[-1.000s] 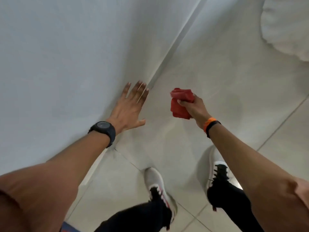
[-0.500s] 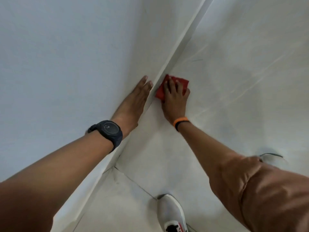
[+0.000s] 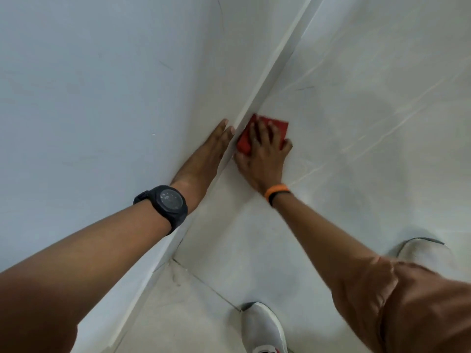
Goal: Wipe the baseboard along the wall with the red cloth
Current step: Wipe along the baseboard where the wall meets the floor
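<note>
- While the right hand (image 3: 263, 159) presses flat on the red cloth (image 3: 265, 132), fingers (image 3: 254, 131) are spread over it, palm down; not a closed fist, more a flat pin than a pinch.
- Red cloth sits on the floor tile (image 3: 356, 149) right at the foot of the baseboard (image 3: 257, 103); its left edge touches the baseboard strip, its far right corner sticks out past the fingertips.
- Thumb side of right hand is against the baseboard line, just beside the cloth's near edge.
- Left hand (image 3: 204, 159) is open and flat on the wall (image 3: 102, 98), fingers together, holding nothing; fingertips end just above the baseboard's top edge, across the strip from the cloth.
- Both hands are close, separated only by the baseboard.
- Left wrist carries a black watch (image 3: 165, 205); right wrist has an orange band (image 3: 276, 191) with a thin dark band right behind it.
- Right upper arm shows a brown sleeve (image 3: 420, 309) at lower right.
- Baseboard runs diagonally from lower left to upper right, pale, same tone as wall.
- Grout line (image 3: 209, 286) crosses the floor below the arms.
- One grey sneaker (image 3: 262, 327) is at bottom centre, another shoe toe (image 3: 420, 250) partly visible at right, behind the right arm.
</note>
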Motion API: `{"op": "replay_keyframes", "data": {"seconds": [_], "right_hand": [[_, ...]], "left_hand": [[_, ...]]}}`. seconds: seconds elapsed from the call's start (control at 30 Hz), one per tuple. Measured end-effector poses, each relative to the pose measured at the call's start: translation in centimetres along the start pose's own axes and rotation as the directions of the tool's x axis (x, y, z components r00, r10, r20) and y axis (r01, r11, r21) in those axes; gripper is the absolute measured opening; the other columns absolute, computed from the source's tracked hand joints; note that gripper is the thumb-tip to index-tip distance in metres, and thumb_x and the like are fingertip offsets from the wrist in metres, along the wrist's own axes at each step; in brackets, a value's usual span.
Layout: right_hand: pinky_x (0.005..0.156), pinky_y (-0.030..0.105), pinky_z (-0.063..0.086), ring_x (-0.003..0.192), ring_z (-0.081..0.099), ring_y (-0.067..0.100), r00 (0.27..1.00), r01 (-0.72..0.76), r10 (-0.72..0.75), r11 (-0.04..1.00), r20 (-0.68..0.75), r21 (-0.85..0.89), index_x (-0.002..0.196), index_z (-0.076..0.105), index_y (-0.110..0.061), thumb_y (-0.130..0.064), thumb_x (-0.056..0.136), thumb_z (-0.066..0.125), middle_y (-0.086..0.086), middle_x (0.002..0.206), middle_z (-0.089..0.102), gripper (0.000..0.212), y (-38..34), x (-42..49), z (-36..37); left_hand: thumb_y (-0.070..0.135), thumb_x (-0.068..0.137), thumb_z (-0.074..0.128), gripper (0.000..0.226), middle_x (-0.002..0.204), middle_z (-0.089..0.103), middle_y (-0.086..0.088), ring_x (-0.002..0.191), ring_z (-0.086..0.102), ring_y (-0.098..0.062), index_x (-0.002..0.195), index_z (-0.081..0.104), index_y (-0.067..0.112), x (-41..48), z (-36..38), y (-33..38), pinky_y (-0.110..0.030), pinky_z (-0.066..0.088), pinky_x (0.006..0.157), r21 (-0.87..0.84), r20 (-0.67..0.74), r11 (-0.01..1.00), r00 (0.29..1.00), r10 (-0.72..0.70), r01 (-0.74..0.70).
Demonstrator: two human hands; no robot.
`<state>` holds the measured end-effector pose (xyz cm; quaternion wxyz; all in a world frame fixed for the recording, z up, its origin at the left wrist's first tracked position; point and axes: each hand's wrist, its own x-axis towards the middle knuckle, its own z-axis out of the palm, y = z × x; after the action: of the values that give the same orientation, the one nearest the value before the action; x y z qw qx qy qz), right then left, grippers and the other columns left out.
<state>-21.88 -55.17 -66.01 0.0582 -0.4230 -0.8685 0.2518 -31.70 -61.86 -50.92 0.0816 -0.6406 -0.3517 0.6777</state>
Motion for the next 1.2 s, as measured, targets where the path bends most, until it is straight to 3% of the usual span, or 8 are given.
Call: {"op": "replay_keyframes", "data": {"seconds": [0.1, 0.27, 0.43, 0.57, 0.73, 0.9, 1.03, 1.2], "right_hand": [[0.1, 0.059, 0.028, 0.145, 0.028, 0.034, 0.988, 0.044, -0.051, 0.998, 0.144, 0.049, 0.149, 0.045, -0.012, -0.062, 0.086, 0.037, 0.007, 0.16, 0.036, 0.081, -2.7, -5.6, 1.5], [0.1, 0.065, 0.036, 0.14, 0.025, 0.033, 0.977, 0.167, -0.155, 0.983, 0.147, -0.076, 0.15, 0.044, -0.013, -0.045, 0.097, 0.037, 0.008, 0.158, 0.04, 0.063, -1.1, -5.5, 1.9], [0.097, 0.063, 0.033, 0.138, 0.036, 0.033, 0.998, -0.04, 0.044, 0.993, 0.037, -0.108, 0.15, 0.044, -0.013, -0.045, 0.099, 0.045, 0.008, 0.155, 0.044, 0.06, 1.0, 2.2, 0.2], [0.096, 0.059, 0.031, 0.141, 0.036, 0.034, 0.999, -0.035, 0.036, 0.998, 0.029, -0.045, 0.147, 0.049, -0.012, -0.048, 0.094, 0.044, 0.008, 0.156, 0.043, 0.064, 0.0, 0.8, 0.5], [0.1, 0.058, 0.028, 0.146, 0.025, 0.035, 0.966, 0.118, -0.123, 0.992, 0.226, 0.039, 0.152, 0.041, -0.012, -0.052, 0.095, 0.03, 0.008, 0.161, 0.033, 0.071, -3.6, -8.6, 2.7], [0.099, 0.064, 0.039, 0.14, 0.027, 0.035, 0.94, 0.301, -0.277, 0.948, 0.197, -0.104, 0.155, 0.035, -0.012, -0.047, 0.102, 0.041, 0.01, 0.16, 0.036, 0.064, -0.5, -6.9, 3.0], [0.095, 0.063, 0.039, 0.137, 0.036, 0.031, 0.997, 0.064, -0.056, 0.983, 0.051, -0.169, 0.152, 0.041, -0.013, -0.049, 0.097, 0.033, 0.011, 0.157, 0.042, 0.067, 1.3, 0.4, 1.9], [0.096, 0.059, 0.036, 0.134, 0.037, 0.034, 0.999, 0.009, -0.015, 0.988, -0.038, -0.157, 0.151, 0.04, -0.011, -0.048, 0.102, 0.04, 0.013, 0.155, 0.043, 0.062, 4.1, 5.9, 0.2]], "left_hand": [[0.066, 0.102, 0.034, 0.101, 0.167, -0.009, -0.038, 0.155, -0.013, -0.056, 0.163, 0.001, -0.007, 0.1, 0.1, 0.1, -0.073, -0.006, 0.123, -0.02, -0.012, 1.0, 1.0, -0.021, 0.021], [0.071, 0.099, 0.036, 0.106, 0.167, -0.01, -0.038, 0.155, -0.014, -0.055, 0.162, 0.0, -0.006, 0.2, 0.0, 0.1, -0.073, -0.007, 0.122, -0.017, 0.001, 1.0, 1.0, -0.013, 0.013], [0.073, 0.097, 0.042, 0.109, 0.168, -0.01, -0.036, 0.155, -0.014, -0.055, 0.165, 0.003, -0.003, 0.3, 0.4, 0.2, -0.076, -0.01, 0.119, 0.003, -0.006, 0.999, 0.999, -0.044, 0.044], [0.075, 0.096, 0.042, 0.11, 0.169, -0.009, -0.033, 0.156, -0.014, -0.052, 0.165, 0.005, -0.001, 0.2, 0.5, -0.1, -0.075, -0.009, 0.121, 0.011, 0.002, 0.999, 0.999, -0.035, 0.035], [0.071, 0.099, 0.039, 0.106, 0.169, -0.008, -0.034, 0.157, -0.011, -0.051, 0.164, 0.005, -0.005, 0.0, 0.3, -0.6, -0.069, -0.004, 0.125, 0.013, -0.034, 1.0, 0.999, -0.027, 0.027], [0.074, 0.097, 0.038, 0.11, 0.169, -0.009, -0.035, 0.157, -0.012, -0.052, 0.165, 0.003, -0.004, -0.1, 0.4, -0.5, -0.071, -0.006, 0.124, 0.03, -0.018, 0.999, 0.999, -0.028, 0.029], [0.072, 0.098, 0.039, 0.108, 0.169, -0.009, -0.034, 0.157, -0.011, -0.05, 0.165, 0.004, -0.004, -0.1, 0.4, -0.4, -0.071, -0.007, 0.124, 0.018, -0.028, 0.999, 0.999, -0.026, 0.027], [0.074, 0.096, 0.042, 0.11, 0.17, -0.008, -0.033, 0.158, -0.009, -0.049, 0.165, 0.006, -0.003, -0.1, 0.7, -0.5, -0.07, -0.007, 0.125, 0.021, -0.033, 0.998, 0.998, -0.055, 0.056]]}}
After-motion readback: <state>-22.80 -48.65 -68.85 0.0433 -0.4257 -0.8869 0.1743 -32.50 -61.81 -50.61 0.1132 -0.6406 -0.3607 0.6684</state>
